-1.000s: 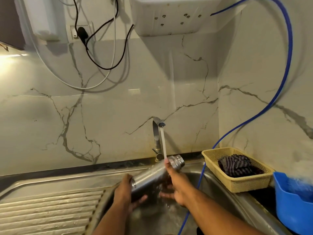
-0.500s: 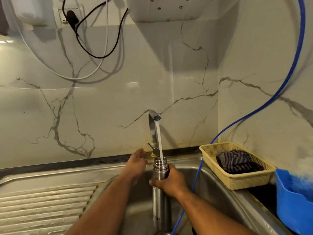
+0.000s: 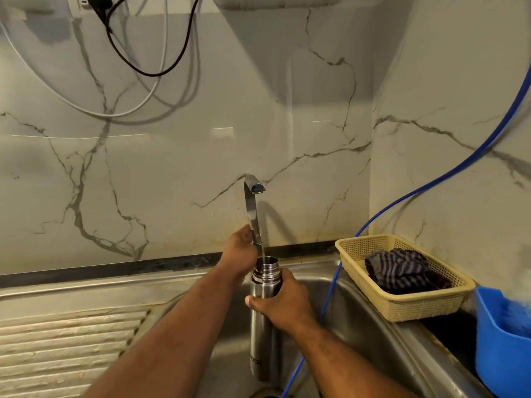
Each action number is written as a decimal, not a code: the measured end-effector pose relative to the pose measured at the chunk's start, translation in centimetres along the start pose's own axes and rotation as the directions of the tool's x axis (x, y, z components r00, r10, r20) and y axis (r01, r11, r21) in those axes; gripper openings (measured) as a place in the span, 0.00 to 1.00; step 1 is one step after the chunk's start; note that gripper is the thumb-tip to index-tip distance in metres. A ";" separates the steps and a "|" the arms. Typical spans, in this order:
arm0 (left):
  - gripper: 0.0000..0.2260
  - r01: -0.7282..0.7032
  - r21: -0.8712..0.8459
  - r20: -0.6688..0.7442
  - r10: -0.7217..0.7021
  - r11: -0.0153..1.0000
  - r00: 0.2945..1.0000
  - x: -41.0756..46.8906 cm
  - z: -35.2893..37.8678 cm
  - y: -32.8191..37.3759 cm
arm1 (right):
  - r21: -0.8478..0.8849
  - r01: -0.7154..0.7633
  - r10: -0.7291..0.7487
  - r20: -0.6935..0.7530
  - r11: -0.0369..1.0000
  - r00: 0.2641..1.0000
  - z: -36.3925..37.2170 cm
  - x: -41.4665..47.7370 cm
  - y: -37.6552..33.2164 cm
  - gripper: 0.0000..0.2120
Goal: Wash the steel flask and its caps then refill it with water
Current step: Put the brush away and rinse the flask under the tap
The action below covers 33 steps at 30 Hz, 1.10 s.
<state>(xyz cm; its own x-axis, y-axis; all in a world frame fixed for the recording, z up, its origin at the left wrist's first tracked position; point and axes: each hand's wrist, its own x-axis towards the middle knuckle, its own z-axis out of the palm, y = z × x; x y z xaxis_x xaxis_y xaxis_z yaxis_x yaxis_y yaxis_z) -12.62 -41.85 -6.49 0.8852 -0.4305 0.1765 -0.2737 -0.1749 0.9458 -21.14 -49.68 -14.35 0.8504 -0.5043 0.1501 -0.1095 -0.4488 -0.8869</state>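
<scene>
flask [image 3: 263,326] held upright in sink [image 3: 373,326] under tap [image 3: 250,208], gripped by right hand [image 3: 283,305] | left hand [image 3: 240,249] curled round tap base | risk: wet steel may be dropped, or narrow mouth missed, if flow is opened hard

Silver flask [image 3: 263,317]; yellow basket [image 3: 413,304]

The only writing in view was a short line of dark lettering [image 3: 255,364] on the lower part of the steel flask [image 3: 261,346], running lengthwise along its side. The letters were small and blurred, and the curve of the body cut the word short, so it could not be read with certainty. Nothing else carried legible text.
</scene>
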 end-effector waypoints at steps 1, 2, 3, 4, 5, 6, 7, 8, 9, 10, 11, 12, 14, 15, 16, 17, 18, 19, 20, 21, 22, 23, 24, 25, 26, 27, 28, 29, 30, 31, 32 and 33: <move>0.21 0.002 -0.003 -0.003 -0.002 1.000 1.000 0.1 -0.1 -0.1 | -0.011 0.003 -0.003 0.014 1.000 1.000 0.0 0.0 0.0 0.32; 0.22 0.001 0.013 0.003 -0.001 1.000 1.000 0.0 -0.3 -0.2 | -0.028 0.007 -0.007 0.030 1.000 1.000 0.0 -0.1 0.0 0.32; 0.25 -0.002 0.045 0.023 0.001 0.999 1.000 0.0 -0.5 -0.4 | -0.044 0.011 -0.009 0.034 0.999 0.999 0.0 -0.1 -0.1 0.32; 0.29 -0.020 0.083 0.047 0.016 0.996 0.999 0.0 -0.8 -0.8 | -0.057 0.012 -0.012 0.012 0.998 1.000 -0.1 -0.1 -0.2 0.31; 0.32 -0.024 0.108 0.063 0.017 0.994 0.998 -0.2 -1.1 -1.0 | -0.065 0.016 -0.018 -0.028 0.998 0.999 -0.2 -0.2 -0.4 0.31; 0.33 -0.012 0.106 0.062 0.005 0.994 0.998 -0.4 -1.3 -1.2 | -0.062 0.023 -0.027 -0.066 0.998 0.997 -0.3 -0.1 -0.5 0.31; 0.32 0.017 0.091 0.037 -0.021 0.996 0.999 -0.5 -1.5 -1.5 | -0.055 0.028 -0.033 -0.081 0.998 0.996 -0.4 0.0 -0.4 0.31; 0.31 0.045 0.063 -0.011 -0.044 0.997 0.999 -0.8 -1.6 -1.9 | -0.052 0.026 -0.029 -0.067 0.998 0.997 -0.4 -0.1 -0.4 0.31; 0.28 0.070 0.048 -0.085 -0.065 0.996 0.994 -1.2 -1.9 -2.0 | -0.055 0.019 -0.020 -0.025 0.998 0.999 -0.4 -0.2 -0.6 0.31; 0.25 0.088 0.028 -0.164 -0.082 0.996 0.983 -2.0 -2.2 -2.1 | -0.066 0.015 -0.013 0.025 0.998 1.000 -0.3 -0.3 -0.6 0.30; 0.23 0.109 0.006 -0.228 -0.105 0.994 0.968 -2.9 -2.6 -2.2 | -0.078 0.021 -0.016 0.054 0.997 0.998 -0.4 -0.4 -0.8 0.29; 0.20 0.130 -0.016 -0.277 -0.129 0.991 0.952 -4.0 -3.1 -2.2 | -0.084 0.038 -0.034 0.050 0.996 0.998 -0.7 -0.5 -1.3 0.28; 0.16 0.167 -0.023 -0.314 -0.166 0.986 0.935 -6.6 -4.4 -2.4 | -0.033 0.076 -0.078 -0.039 0.997 0.996 -1.5 -0.8 -2.7 0.27; 0.15 0.177 -0.004 -0.316 -0.169 0.984 0.934 -8.0 -5.2 -2.6 | 0.006 0.089 -0.088 -0.071 0.996 0.994 -1.7 -1.0 -3.4 0.28; 0.14 0.180 0.024 -0.311 -0.164 0.983 0.936 -9.5 -6.1 -2.8 | 0.020 0.094 -0.092 -0.062 0.995 0.994 -1.8 -1.4 -3.8 0.29; 0.13 0.185 0.052 -0.300 -0.161 0.981 0.940 -11.1 -6.8 -3.1 | 0.001 0.090 -0.090 -0.015 0.996 0.996 -1.6 -2.0 -4.1 0.31; 0.12 0.193 0.075 -0.288 -0.164 0.978 0.943 -12.7 -7.3 -3.3 | -0.056 0.076 -0.073 0.056 0.996 0.996 -1.2 -2.5 -4.1 0.31; 0.11 0.198 0.088 -0.283 -0.166 0.976 0.945 -13.9 -7.6 -3.7 | -0.133 0.073 -0.058 0.115 0.988 0.992 -0.9 -3.0 -4.0 0.31; 0.11 0.206 0.094 -0.282 -0.173 0.974 0.944 -14.9 -7.9 -4.1 | -0.204 0.091 -0.063 0.138 0.975 0.988 -0.8 -3.5 -4.2 0.30; 0.10 0.218 0.114 -0.276 -0.180 0.969 0.944 -15.5 -8.2 -4.5 | -0.246 0.118 -0.090 0.124 0.962 0.988 -1.0 -3.9 -4.7 0.29; 0.10 0.229 0.147 -0.262 -0.186 0.962 0.947 -15.8 -8.5 -4.9 | -0.259 0.152 -0.135 0.081 0.954 0.988 -1.5 -4.3 -5.4 0.28; 0.09 0.233 0.178 -0.241 -0.188 0.956 0.952 -15.8 -8.9 -5.0 | -0.249 0.188 -0.189 0.021 0.950 0.982 -2.1 -4.6 -6.2 0.28; 0.08 0.228 0.186 -0.225 -0.184 0.956 0.957 -15.6 -9.2 -5.1 | -0.222 0.229 -0.243 -0.037 0.948 0.969 -2.6 -5.0 -6.9 0.29; 0.07 0.221 0.188 -0.219 -0.179 0.957 0.959 -15.2 -9.6 -5.3 | -0.195 0.263 -0.277 -0.052 0.945 0.959 -2.7 -5.5 -7.3 0.31; 0.06 0.212 0.202 -0.226 -0.166 0.956 0.960 -14.8 -10.0 -5.7 | -0.169 0.275 -0.282 -0.022 0.947 0.959 -2.7 -5.9 -7.5 0.31; 0.07 0.211 0.225 -0.237 -0.156 0.951 0.959 -14.4 -10.4 -6.0 | -0.162 0.262 -0.258 0.045 0.951 0.965 -2.5 -6.3 -7.6 0.31; 0.07 0.217 0.239 -0.241 -0.158 0.946 0.958 -14.0 -10.6 -6.6 | -0.180 0.236 -0.216 0.122 0.955 0.969 -2.5 -6.6 -7.5 0.29; 0.07 0.233 0.239 -0.237 -0.176 0.943 0.955 -13.6 -10.9 -7.1 | -0.209 0.213 -0.179 0.168 0.954 0.969 -2.7 -6.7 -7.6 0.26; 0.08 0.246 0.231 -0.228 -0.193 0.941 0.954 -13.4 -11.0 -7.6 | -0.224 0.197 -0.162 0.166 0.954 0.973 -3.0 -6.8 -7.5 0.23; 0.08 0.255 0.225 -0.223 -0.205 0.940 0.953 -13.1 -11.2 -7.9 | -0.227 0.200 -0.180 0.106 0.953 0.978 -3.5 -6.9 -7.6 0.22; 0.08 0.259 0.218 -0.221 -0.211 0.941 0.952 -12.6 -11.2 -8.5 | -0.219 0.204 -0.204 0.027 0.954 0.979 -3.7 -6.9 -7.5 0.23; 0.08 0.256 0.220 -0.225 -0.206 0.941 0.952 -12.6 -11.1 -8.4 | -0.188 0.197 -0.203 -0.013 0.962 0.979 -3.6 -6.9 -7.0 0.24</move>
<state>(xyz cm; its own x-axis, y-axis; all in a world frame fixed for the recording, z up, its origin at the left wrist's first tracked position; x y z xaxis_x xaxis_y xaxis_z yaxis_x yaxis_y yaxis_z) -17.33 -25.09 -13.59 0.9840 -0.1750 0.0344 -0.1141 -0.4693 0.8756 -28.12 -45.70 -7.60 0.8482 -0.4118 0.3330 -0.0341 -0.6699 -0.7417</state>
